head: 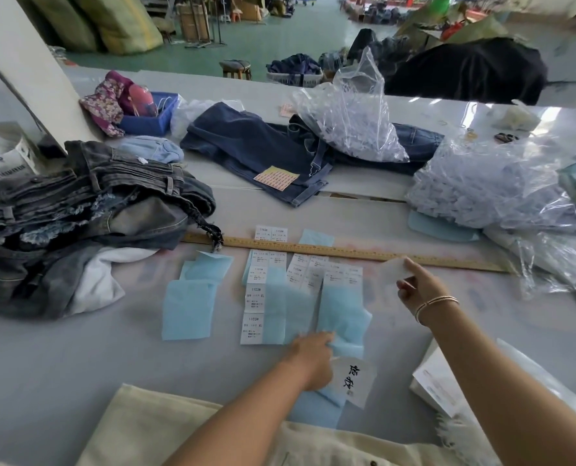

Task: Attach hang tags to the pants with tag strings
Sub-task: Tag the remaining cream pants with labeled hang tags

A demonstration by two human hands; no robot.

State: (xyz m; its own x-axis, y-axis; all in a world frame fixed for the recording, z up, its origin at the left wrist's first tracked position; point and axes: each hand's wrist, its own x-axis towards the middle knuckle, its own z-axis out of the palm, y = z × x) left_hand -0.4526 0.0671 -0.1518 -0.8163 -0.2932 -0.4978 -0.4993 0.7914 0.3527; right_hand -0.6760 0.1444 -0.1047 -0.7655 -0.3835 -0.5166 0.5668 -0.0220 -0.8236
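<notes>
Several light-blue backing sheets [342, 307] with white size labels [255, 299] lie in rows on the grey table [78, 358], just below a long wooden ruler [364, 253]. My left hand [312, 356] presses flat on the near end of one blue sheet, beside a translucent slip with black handwriting [355, 381]. My right hand [414, 285] is raised over the ruler's right part and pinches a small, blurred white label [394, 269]. Cream pants [152, 432] lie at the near edge. Grey distressed jeans [88, 203] are piled at the left.
Dark blue jeans [256, 146] with a yellow sticker sheet [276, 177] lie further back. Clear plastic bags [481, 186] full of white pieces fill the right side. A white box [438, 385] sits near my right forearm. A blue bin [148, 119] stands at the back left.
</notes>
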